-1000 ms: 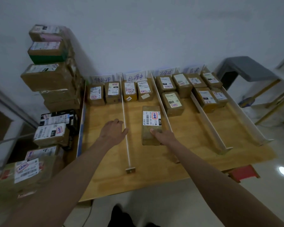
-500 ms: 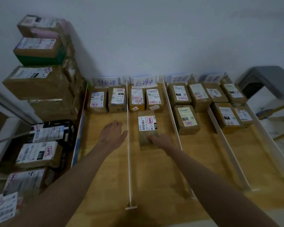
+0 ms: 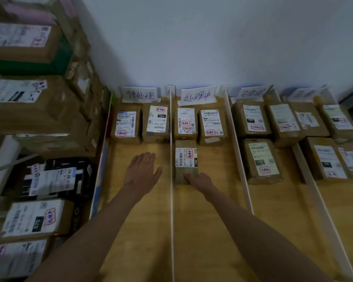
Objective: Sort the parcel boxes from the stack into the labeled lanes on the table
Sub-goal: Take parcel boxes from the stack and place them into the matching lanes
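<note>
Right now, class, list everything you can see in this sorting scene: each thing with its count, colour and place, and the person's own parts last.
Table: one, light wood, centre, split into four lanes.
Dividers: white rails running front to back between lanes.
Lane signs: four, white with handwriting, along the wall end.
Lane one boxes: two, brown, at the far end.
Lane two boxes: two, brown, far end, plus the pushed box, brown, just in front of them.
Lane three boxes: three, brown.
Lane four boxes: at least four, brown; right edge cut off.
Stack: many boxes, brown and one black, left of the table.
Left hand: open, flat over lane one.
Right hand: fingers on the pushed box's near end.
</note>
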